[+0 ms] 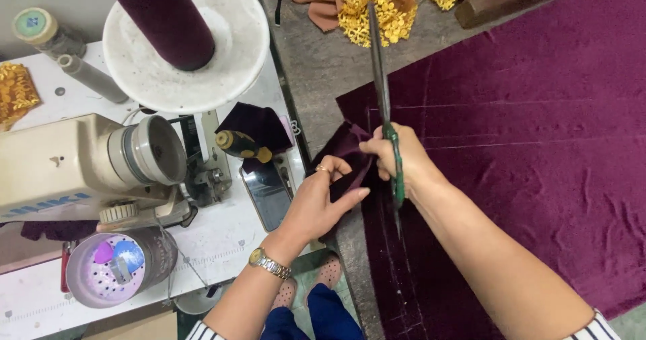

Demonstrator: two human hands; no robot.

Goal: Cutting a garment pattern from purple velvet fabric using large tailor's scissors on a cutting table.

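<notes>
Striped cuffs frame my two forearms. Left hand (pixel 321 202) pinches a folded corner of the purple velvet (pixel 525 145), fingers pressed together on it, at the cloth's near edge. Right hand (pixel 397 162) is closed round the green-handled scissors (pixel 385 104), blades pointing away. I judge a slip could nick my left fingertips, or the pile could creep and spoil the chalked lines. Grey tabletop (pixel 316 64) lies under the cloth; a sewing machine (pixel 87 165) stands left, gold trim (pixel 377 10) beyond.

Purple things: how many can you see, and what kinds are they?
Big velvet cloth: 1
Small cloth pieces: 2, one in the left hand, one on the sewing table
Thread cone: 1
Total: 4
</notes>
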